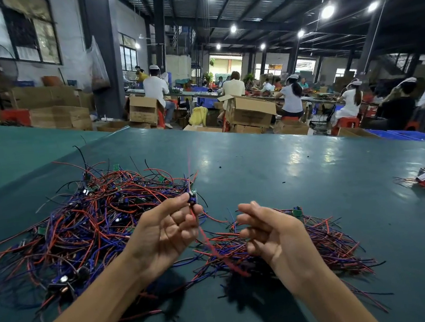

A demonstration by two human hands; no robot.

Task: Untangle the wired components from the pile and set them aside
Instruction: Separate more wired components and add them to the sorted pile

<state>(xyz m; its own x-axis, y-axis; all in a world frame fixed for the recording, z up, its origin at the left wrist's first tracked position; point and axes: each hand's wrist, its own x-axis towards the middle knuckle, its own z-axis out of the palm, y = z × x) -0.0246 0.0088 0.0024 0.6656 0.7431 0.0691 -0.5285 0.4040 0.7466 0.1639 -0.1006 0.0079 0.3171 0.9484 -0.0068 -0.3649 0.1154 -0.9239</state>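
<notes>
At a green counter (286, 168) in a busy workshop, a worker's left hand (169, 234), palm up, pinches a small wired component (193, 198) at the right edge of the tangled pile (80, 215). Its red wire (210, 243) trails down and near-right toward the set-aside heap (329, 242). The right hand (270, 236) hovers over that heap with fingers loosely curled and holding nothing, and is the nearer one to the dangling wire.

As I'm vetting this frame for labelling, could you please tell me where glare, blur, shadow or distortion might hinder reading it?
Head view: ceiling lamps throw pale glare on the green table; the red wire hanging from the left hand is motion-smeared; the arms' shadow darkens part of the right pile; the wide lens bows the table's far edge.
</notes>
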